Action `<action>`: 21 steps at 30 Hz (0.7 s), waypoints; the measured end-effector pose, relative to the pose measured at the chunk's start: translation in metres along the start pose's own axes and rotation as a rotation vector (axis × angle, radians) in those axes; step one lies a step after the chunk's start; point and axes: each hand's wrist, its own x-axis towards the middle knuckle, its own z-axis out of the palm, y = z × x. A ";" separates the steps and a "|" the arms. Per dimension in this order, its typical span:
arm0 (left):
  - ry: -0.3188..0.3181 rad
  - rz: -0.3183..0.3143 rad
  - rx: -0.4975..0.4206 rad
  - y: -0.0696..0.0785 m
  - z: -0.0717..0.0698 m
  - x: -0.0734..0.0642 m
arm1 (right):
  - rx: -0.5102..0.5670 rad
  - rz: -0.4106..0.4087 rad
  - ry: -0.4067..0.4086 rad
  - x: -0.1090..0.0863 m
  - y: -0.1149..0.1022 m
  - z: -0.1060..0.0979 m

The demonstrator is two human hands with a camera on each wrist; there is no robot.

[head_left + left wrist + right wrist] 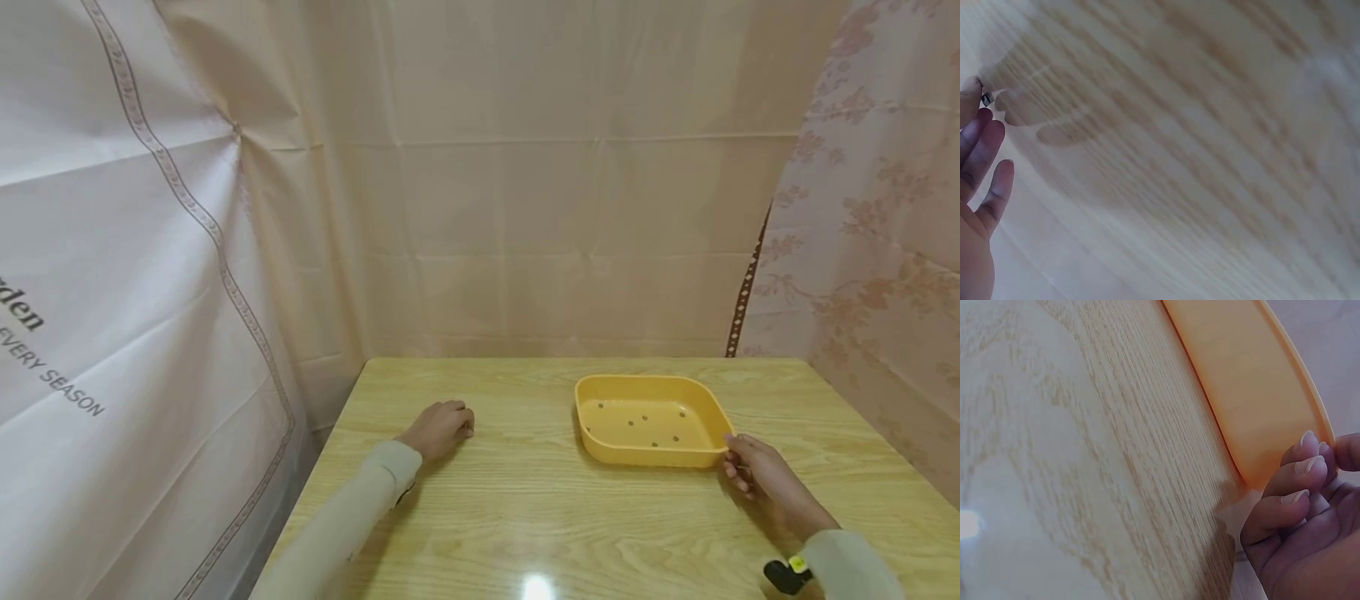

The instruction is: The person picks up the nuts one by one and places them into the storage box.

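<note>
A yellow tray stands on the table with several small dark nut-like pieces scattered over its floor. At its near right corner my right hand pinches the rim; in the right wrist view the thumb and index finger meet at the tray's edge while the other fingers curl loosely. My left hand is low over the table, left of the tray and apart from it. Between its thumb and fingertips the left wrist view shows a small dark nut-like piece, partly hidden. The other fingers are spread a little.
The wooden table has its far edge along a beige curtain. White printed cloth hangs on the left, and floral cloth on the right. A black band sits at the right wrist.
</note>
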 end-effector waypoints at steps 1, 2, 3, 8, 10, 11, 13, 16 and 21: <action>0.001 0.002 -0.002 0.000 0.000 0.000 | 0.000 0.004 0.007 0.000 0.000 0.000; 0.002 0.004 -0.004 0.000 0.000 0.000 | -0.004 0.004 0.007 0.000 0.000 0.000; 0.005 0.010 -0.007 0.000 0.001 0.000 | -0.006 0.003 0.009 -0.001 0.000 0.000; 0.004 0.019 -0.017 0.000 0.002 0.001 | -0.005 0.006 0.011 0.000 0.002 0.000; -0.001 0.009 -0.024 0.001 0.001 0.002 | -0.003 0.009 0.008 0.000 0.002 0.000; -0.003 0.003 -0.027 0.002 0.000 0.003 | 0.002 0.011 0.008 0.000 0.002 0.000; -0.009 -0.010 -0.027 0.004 -0.002 0.004 | 0.015 0.013 0.005 0.001 0.001 0.000; -0.011 -0.002 0.009 0.006 -0.004 0.006 | 0.030 0.013 0.002 0.001 0.000 0.000; -0.007 0.034 0.131 0.007 -0.003 0.007 | 0.032 0.005 0.000 0.001 -0.001 0.000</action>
